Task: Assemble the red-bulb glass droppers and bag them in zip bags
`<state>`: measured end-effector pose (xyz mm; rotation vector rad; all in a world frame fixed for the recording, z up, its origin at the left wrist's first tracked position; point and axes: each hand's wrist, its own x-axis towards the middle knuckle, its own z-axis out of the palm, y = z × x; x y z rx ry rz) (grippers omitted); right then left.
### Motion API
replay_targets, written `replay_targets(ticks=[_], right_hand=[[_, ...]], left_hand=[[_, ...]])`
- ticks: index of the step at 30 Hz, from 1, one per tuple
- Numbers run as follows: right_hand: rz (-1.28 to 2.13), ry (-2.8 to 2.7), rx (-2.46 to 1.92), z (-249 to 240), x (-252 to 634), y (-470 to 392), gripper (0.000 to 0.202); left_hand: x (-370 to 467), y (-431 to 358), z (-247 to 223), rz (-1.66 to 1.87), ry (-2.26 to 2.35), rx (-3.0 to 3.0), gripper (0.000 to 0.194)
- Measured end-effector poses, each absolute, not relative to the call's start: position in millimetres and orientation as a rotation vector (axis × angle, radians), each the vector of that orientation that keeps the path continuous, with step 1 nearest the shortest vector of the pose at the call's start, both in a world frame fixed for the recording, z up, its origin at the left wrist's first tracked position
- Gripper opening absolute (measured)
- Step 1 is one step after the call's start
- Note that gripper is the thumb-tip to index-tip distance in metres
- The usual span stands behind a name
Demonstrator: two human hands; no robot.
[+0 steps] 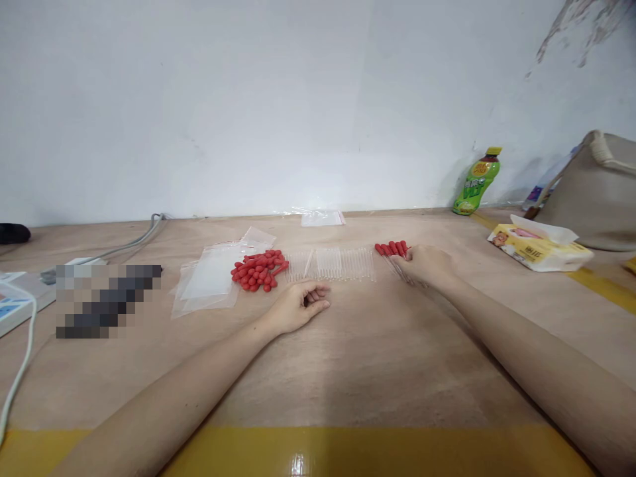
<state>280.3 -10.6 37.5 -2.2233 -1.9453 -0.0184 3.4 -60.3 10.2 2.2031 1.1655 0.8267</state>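
Observation:
A heap of red rubber bulbs (258,270) lies left of centre on the table. Beside it, thin clear tubes (342,264) form a row. My left hand (301,306) rests just in front of the tubes, its fingers curled loosely and apart, holding nothing visible. At the right end, several droppers with red bulbs (391,248) lie side by side. My right hand (422,265) is on the rightmost of them, fingers pressed together; its fingertips partly cover the droppers.
Clear plastic bags (209,275) lie left of the bulbs, another bag (322,218) by the wall. At right are a green bottle (476,184), a tissue pack (539,248) and a grey bag (591,192). Cables (134,242) and a blurred dark object (112,301) are at left.

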Motion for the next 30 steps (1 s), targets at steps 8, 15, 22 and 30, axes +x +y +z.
replay_targets(ticks=[8,15,22,30], right_hand=[[0.081,-2.014,-2.170,35,252,-3,0.032],[0.136,-2.046,-2.350,35,232,16,0.019],[0.000,-2.086,-2.279,36,220,4,0.019],[-0.408,-2.259,-1.494,8,221,-44,0.026]], left_hand=[[4,-61,12,0.824,1.160,2.212,0.026],[2,-58,7,0.838,1.127,2.234,0.026],[3,-61,8,0.816,1.135,2.283,0.025],[-15,-46,23,0.811,1.775,2.917,0.022]])
